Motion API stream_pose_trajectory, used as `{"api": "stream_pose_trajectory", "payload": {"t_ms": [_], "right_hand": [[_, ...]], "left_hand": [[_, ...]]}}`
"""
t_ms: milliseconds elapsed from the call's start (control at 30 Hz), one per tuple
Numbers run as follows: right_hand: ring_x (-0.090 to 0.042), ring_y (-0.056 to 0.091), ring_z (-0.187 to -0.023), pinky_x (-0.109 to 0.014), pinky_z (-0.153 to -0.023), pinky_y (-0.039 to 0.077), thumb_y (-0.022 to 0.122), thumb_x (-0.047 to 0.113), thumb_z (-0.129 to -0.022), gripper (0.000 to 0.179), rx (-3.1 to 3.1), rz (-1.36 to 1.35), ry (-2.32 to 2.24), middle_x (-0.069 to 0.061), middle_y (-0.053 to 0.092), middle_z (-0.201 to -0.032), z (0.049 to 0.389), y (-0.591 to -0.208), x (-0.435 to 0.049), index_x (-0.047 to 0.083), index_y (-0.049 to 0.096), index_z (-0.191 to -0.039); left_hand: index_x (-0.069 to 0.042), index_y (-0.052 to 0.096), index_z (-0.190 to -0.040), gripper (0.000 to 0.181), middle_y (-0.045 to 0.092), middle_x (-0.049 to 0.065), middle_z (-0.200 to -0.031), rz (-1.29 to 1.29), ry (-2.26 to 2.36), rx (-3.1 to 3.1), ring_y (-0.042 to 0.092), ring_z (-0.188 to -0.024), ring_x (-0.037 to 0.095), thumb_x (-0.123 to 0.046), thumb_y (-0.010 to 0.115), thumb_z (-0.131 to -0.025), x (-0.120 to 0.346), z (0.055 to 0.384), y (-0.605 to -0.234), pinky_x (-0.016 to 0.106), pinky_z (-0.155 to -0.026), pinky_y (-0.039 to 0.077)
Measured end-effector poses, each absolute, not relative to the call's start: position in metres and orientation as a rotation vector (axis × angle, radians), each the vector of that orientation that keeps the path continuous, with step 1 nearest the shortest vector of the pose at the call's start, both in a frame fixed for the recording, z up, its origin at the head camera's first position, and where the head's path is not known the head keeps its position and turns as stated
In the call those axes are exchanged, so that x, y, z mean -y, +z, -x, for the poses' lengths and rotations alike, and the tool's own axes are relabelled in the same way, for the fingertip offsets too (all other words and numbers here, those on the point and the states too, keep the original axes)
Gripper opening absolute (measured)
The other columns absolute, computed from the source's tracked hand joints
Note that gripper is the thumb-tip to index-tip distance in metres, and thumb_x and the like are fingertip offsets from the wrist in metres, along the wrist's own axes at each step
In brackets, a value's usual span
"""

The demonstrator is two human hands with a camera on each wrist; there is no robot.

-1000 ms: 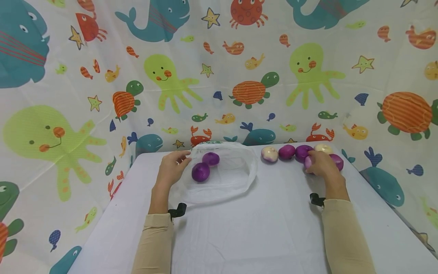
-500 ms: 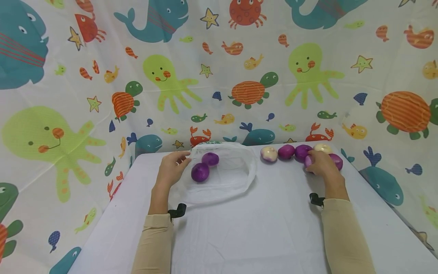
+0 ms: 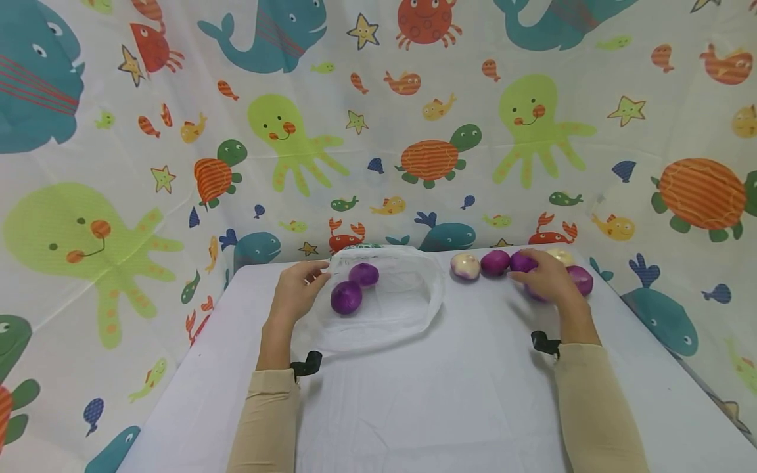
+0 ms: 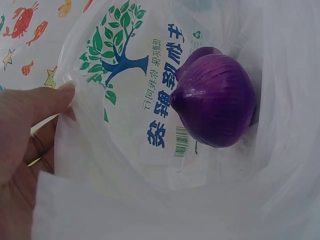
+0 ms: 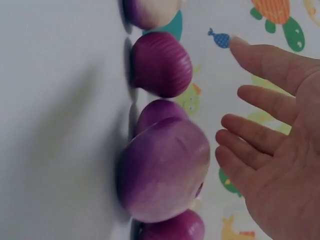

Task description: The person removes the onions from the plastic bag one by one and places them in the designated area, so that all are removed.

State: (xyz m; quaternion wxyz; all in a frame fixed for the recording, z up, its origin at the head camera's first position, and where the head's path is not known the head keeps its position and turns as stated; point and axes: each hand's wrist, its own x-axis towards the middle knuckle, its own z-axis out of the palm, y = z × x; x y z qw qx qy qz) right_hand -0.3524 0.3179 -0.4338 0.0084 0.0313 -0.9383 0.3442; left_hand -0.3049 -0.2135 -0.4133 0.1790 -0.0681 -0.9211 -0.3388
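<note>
At the left, my left hand [image 3: 298, 289] pinches the rim of a white plastic bag [image 4: 85, 145] between thumb and fingers, holding its mouth wide. Two purple onions [image 3: 346, 297] lie inside, one partly behind the other in the left wrist view. My right hand [image 5: 280, 130] is over the vegetables at the back right, its fingers loosely spread and nothing between them. Closest beneath it sits a glossy purple round vegetable with paler patches [image 5: 165, 170], which the hand mostly covers in the head view. A red onion [image 5: 161, 65] stands farther along the row.
A cream-and-purple turnip-like vegetable [image 3: 465, 266] ends the row toward the bag. Another pale one [image 3: 560, 255] and a purple one [image 3: 582, 280] lie around the right hand. Behind the white-covered table [image 3: 426, 407] hangs a sea-animal print curtain [image 3: 367, 85].
My right hand has come off the purple vegetable it was grasping, lifting and shifting slightly left with its fingers opened. My left hand and the bag have stayed still.
</note>
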Motion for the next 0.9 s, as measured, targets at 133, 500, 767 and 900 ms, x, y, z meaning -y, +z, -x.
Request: {"api": "stream_pose_trajectory", "payload": {"t_ms": [133,500,767,900], "right_hand": [[-0.053,0.027,-0.151,-0.074,-0.116,0.027,0.07,0.055,-0.095,0.085,2.881,-0.113,1.085,-0.026,0.034,-0.164,0.353,-0.429,-0.311,0.01,0.04,-0.159],[-0.047,0.033,-0.151,-0.071,-0.117,0.029,0.073,0.052,-0.094,0.075,2.767,-0.248,1.144,-0.02,0.043,-0.16,0.344,-0.412,-0.288,0.012,0.048,-0.153],[-0.045,0.031,-0.153,-0.07,-0.117,0.03,0.073,0.046,-0.096,0.07,2.796,-0.301,1.122,-0.017,0.04,-0.163,0.341,-0.408,-0.263,0.017,0.048,-0.154],[-0.044,0.031,-0.153,-0.069,-0.117,0.031,0.073,0.039,-0.098,0.067,2.809,-0.34,1.14,-0.016,0.04,-0.162,0.342,-0.409,-0.256,0.016,0.047,-0.155]], "left_hand": [[-0.015,0.071,-0.133,0.034,0.07,0.006,-0.103,0.192,-0.957,2.603,0.062,-0.094,0.025,-0.026,0.07,-0.101,0.214,0.305,-0.414,0.038,-0.08,0.058],[-0.016,0.071,-0.133,0.033,0.071,0.006,-0.104,0.185,-0.949,2.601,0.062,-0.095,0.024,-0.026,0.07,-0.101,0.214,0.304,-0.412,0.038,-0.081,0.058],[-0.017,0.072,-0.132,0.033,0.071,0.006,-0.104,0.183,-0.951,2.6,0.062,-0.095,0.024,-0.026,0.071,-0.101,0.214,0.304,-0.413,0.038,-0.081,0.058],[-0.017,0.072,-0.133,0.033,0.071,0.006,-0.104,0.18,-0.948,2.597,0.062,-0.095,0.024,-0.026,0.071,-0.101,0.213,0.304,-0.412,0.037,-0.081,0.058]]}}
